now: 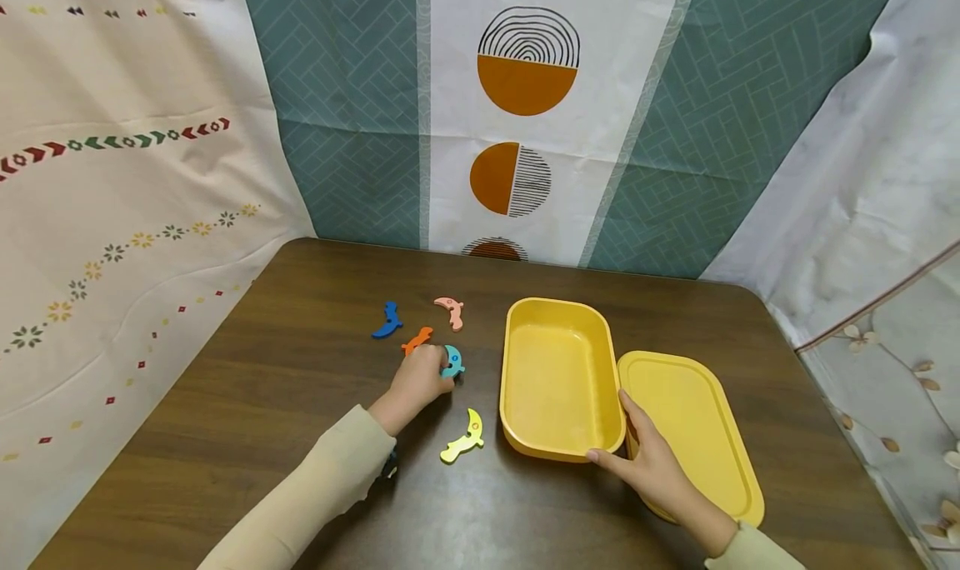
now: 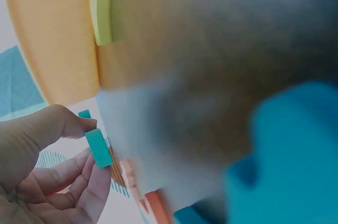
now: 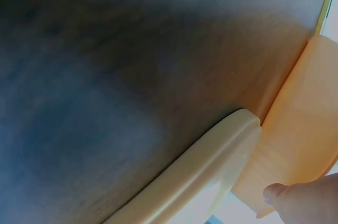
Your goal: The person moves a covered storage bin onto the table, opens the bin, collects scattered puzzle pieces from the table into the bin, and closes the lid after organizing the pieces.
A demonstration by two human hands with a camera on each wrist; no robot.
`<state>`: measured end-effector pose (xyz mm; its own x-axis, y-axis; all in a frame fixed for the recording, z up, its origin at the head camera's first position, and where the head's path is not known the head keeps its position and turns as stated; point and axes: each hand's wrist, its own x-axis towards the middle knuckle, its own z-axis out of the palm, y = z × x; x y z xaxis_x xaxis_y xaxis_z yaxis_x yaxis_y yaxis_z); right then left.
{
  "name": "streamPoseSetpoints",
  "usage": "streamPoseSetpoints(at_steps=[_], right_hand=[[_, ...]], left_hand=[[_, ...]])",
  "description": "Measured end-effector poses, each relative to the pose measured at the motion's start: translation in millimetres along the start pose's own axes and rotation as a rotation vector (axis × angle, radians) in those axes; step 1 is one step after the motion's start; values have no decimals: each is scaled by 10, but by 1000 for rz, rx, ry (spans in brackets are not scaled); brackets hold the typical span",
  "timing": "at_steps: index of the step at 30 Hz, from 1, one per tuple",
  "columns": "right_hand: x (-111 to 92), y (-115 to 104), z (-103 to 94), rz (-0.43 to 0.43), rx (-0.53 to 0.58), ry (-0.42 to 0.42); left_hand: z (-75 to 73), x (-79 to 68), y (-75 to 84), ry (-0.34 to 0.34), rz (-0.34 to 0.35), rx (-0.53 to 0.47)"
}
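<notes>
My left hand pinches a small teal piece with a curved, crescent-like end; in the left wrist view the teal piece shows between thumb and fingertips. My right hand grips the near right corner of a yellow plastic box, thumb on its front side. In the right wrist view the thumb lies against the box wall. Close to the left hand are an orange piece, a blue one, a pink one and a yellow one.
A flat yellow lid lies right of the box, partly under my right hand. A dark blue piece is mostly hidden behind my left sleeve. The brown wooden table has patterned cloths hanging around it.
</notes>
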<state>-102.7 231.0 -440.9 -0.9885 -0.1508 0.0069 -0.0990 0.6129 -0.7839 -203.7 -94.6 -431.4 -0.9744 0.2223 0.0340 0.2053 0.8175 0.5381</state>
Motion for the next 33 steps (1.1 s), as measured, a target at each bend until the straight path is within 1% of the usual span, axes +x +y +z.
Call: streamPoseSetpoints(at_steps=[5, 11, 14, 18, 23, 26, 30, 33], right_hand=[[-2, -15, -4, -4, -9, -2], [-8, 3, -14, 0, -32, 5], [-11, 1, -19, -8, -42, 12], [-4, 2, -17, -11, -36, 7], [-5, 29, -27, -13, -32, 17], [0, 41, -24, -22, -17, 20], [7, 42, -6, -13, -2, 8], [5, 39, 6, -3, -4, 6]], left_hand=[[-59, 6, 38, 12, 18, -40], [-63, -18, 148, 28, 62, -23], [-82, -36, 211, 24, 62, -13], [-124, -27, 285, 36, 58, 15], [-158, 10, 374, 41, 86, 25], [-168, 21, 406, 55, 98, 23], [-170, 20, 438, 73, 105, 25], [-168, 15, 477, 63, 105, 35]])
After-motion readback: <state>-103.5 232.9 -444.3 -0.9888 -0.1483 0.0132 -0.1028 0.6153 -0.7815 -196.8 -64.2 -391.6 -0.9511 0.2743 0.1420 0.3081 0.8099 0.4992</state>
